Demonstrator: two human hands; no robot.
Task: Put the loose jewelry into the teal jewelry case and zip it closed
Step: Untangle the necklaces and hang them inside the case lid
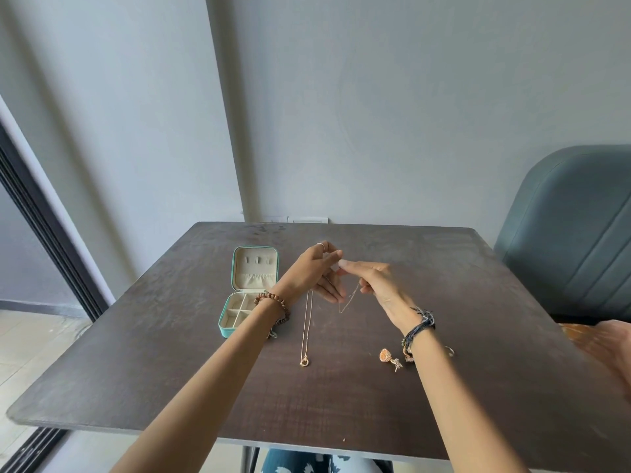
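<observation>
The teal jewelry case point(228, 331) lies open on the left of the dark table, its lid flat behind its cream compartments. Both hands are raised over the table's middle, just right of the case. My left hand point(316, 271) and my right hand point(374, 281) pinch a thin gold necklace point(306, 329) between fingertips. Its doubled chain hangs down to a ring pendant near the table; a short end point(349, 301) dangles below my right hand. An orange-gold earring point(386, 355) and a small silver piece point(397, 364) lie by my right wrist.
The dark wooden table point(478, 336) stands against a grey wall. A grey-blue upholstered chair point(573, 240) is at the right, beside the table's edge. A small ring point(450, 350) lies right of my right forearm. A dark-framed sliding door runs along the left.
</observation>
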